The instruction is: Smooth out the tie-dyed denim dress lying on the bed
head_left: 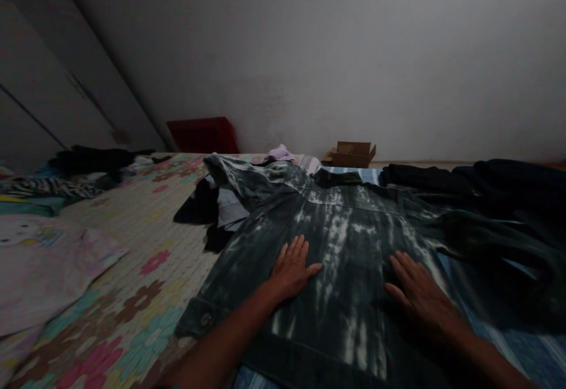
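A dark green and white tie-dye denim jacket (338, 259) lies spread out back side up, its collar toward the wall and its hem toward me. My left hand (292, 268) rests flat on the left half of its back, fingers stretched out and thumb apart. On the right half lies my right hand (415, 289), palm down with fingers extended. One sleeve reaches out to the right and bends round on itself. Near the lower left a buttoned cuff (206, 319) shows beside the body of the jacket.
Flowered bedding (154, 294) and a blue striped cloth (499, 342) lie underneath. At left is a pink garment (57, 265), with a clothes heap (92, 165) behind. Dark folded clothes (508, 183) sit at right. A cardboard box (351, 154) and red object (203, 135) stand by the wall.
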{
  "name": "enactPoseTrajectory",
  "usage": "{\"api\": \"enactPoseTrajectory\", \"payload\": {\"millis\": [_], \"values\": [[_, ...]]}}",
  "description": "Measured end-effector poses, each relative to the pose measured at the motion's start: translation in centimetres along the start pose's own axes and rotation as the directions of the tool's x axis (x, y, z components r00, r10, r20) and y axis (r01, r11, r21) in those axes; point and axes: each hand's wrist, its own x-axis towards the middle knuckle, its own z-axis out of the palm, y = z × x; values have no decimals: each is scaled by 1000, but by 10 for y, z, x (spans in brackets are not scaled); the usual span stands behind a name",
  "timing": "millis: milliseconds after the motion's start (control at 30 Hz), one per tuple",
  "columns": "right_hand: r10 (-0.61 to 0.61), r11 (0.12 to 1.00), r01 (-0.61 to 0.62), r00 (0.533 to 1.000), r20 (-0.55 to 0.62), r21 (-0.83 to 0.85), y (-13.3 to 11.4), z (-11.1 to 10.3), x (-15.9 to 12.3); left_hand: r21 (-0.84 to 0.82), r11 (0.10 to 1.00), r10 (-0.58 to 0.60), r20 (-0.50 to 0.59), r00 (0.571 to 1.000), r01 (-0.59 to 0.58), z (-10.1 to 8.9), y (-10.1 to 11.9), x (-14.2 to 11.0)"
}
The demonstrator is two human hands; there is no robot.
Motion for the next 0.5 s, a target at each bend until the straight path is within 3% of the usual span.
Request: {"api": "enactPoseTrajectory", "payload": {"millis": [167, 500], "values": [[-71, 996, 67, 994, 80, 55, -16, 3, -33, 10, 1000, 9, 6, 1000, -9, 0, -6, -30], [-13, 1000, 13, 999, -43, -8, 30, 16, -74, 86, 996, -9, -30, 1000, 11, -3, -16, -54]]}}
